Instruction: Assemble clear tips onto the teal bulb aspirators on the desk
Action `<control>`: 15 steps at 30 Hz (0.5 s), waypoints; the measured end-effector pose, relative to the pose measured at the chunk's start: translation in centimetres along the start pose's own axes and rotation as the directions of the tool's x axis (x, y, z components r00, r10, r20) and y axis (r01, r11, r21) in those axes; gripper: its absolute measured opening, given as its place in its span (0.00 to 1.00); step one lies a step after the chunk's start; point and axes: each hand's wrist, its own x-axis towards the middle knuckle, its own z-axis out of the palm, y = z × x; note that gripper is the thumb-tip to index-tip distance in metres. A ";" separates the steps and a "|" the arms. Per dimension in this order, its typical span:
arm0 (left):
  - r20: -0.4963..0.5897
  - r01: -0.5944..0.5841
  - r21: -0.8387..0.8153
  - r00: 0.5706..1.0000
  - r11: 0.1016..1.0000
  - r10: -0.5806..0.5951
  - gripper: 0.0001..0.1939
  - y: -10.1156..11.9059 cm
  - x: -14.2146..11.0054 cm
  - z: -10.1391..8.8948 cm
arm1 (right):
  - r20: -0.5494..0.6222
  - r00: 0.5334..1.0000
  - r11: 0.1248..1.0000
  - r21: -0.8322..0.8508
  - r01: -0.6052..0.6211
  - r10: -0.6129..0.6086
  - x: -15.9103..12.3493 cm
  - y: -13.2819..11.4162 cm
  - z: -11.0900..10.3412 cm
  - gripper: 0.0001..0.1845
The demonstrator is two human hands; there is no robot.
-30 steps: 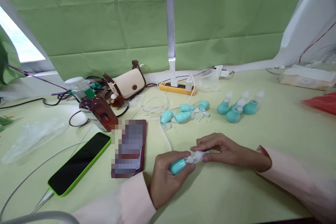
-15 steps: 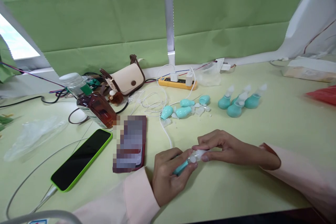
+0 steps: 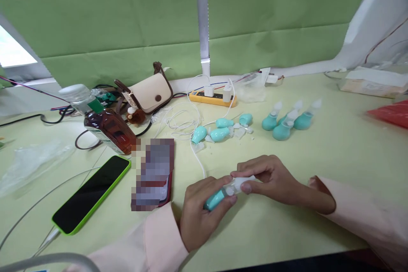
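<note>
My left hand (image 3: 199, 212) is closed around a teal rubber bulb (image 3: 214, 200), low over the pale green table (image 3: 287, 229). My right hand (image 3: 270, 178) pinches the clear plastic tip (image 3: 237, 184) that sits at the bulb's end, thumb below and fingers above. The two hands meet at the joint between bulb and tip. Beyond them lie loose teal bulbs (image 3: 210, 131) with small clear pieces, and to their right a group of bulbs with clear tips fitted (image 3: 285, 123).
A phone in a green case (image 3: 92, 193) and a dark red wallet (image 3: 153, 174) lie to the left. A bottle of brown liquid (image 3: 102, 121), a cream handbag (image 3: 145, 93), white cables (image 3: 181, 121) and a yellow power strip (image 3: 216, 98) stand behind. A red item (image 3: 390, 114) is far right.
The hands kept their grip on the bulb and tip and worked them together slightly. The camera shifted a little, so the table's things sit slightly lower left in view.
</note>
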 end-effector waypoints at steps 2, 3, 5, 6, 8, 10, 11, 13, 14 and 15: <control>0.027 0.078 -0.064 0.997 0.995 -0.076 0.12 0.1 -0.1 0.0 | -0.071 0.992 0.994 -0.043 0.098 -0.100 -0.1 -0.3 0.0 0.06; 0.057 0.106 -0.088 0.993 0.990 -0.101 0.14 0.1 -0.2 0.0 | -0.077 0.987 0.988 -0.065 0.137 -0.142 -0.1 -0.7 -0.2 0.04; 0.130 0.127 -0.133 0.985 0.983 -0.110 0.22 -0.1 -0.4 -0.1 | -0.078 0.978 0.976 -0.118 0.185 -0.195 0.1 -1.8 -1.5 0.05; 0.145 0.132 -0.136 0.983 0.982 -0.112 0.23 -0.2 -0.5 -0.1 | -0.090 0.974 0.969 -0.157 0.191 -0.207 0.2 -2.5 -2.5 0.07; 0.142 0.163 -0.129 0.979 0.978 -0.145 0.23 -0.4 -0.5 -0.1 | -0.147 0.968 0.945 -0.288 0.157 -0.205 0.2 -4.0 -5.4 0.07; 0.129 0.173 -0.117 0.979 0.978 -0.158 0.19 -0.5 -0.3 0.0 | -0.219 0.958 0.884 -0.463 0.067 -0.187 -0.3 -5.0 -9.2 0.09; 0.128 0.167 -0.106 0.980 0.980 -0.153 0.18 -0.5 -0.3 0.0 | -0.315 0.923 0.848 -0.530 0.021 -0.219 -0.7 -5.2 -11.2 0.10; 0.139 0.142 -0.072 0.982 0.987 -0.131 0.15 -0.4 -0.1 0.1 | -0.464 0.835 0.769 -0.634 -0.080 -0.295 -1.6 -4.9 -15.1 0.08; 0.149 0.134 -0.054 0.981 0.990 -0.125 0.15 -0.3 -0.1 0.1 | -0.466 0.825 0.719 -0.686 -0.111 -0.318 -2.1 -4.5 -16.8 0.06; 0.159 0.128 -0.038 0.980 0.991 -0.120 0.14 -0.3 -0.1 0.1 | -0.439 0.824 0.656 -0.746 -0.113 -0.357 -2.5 -4.0 -18.3 0.06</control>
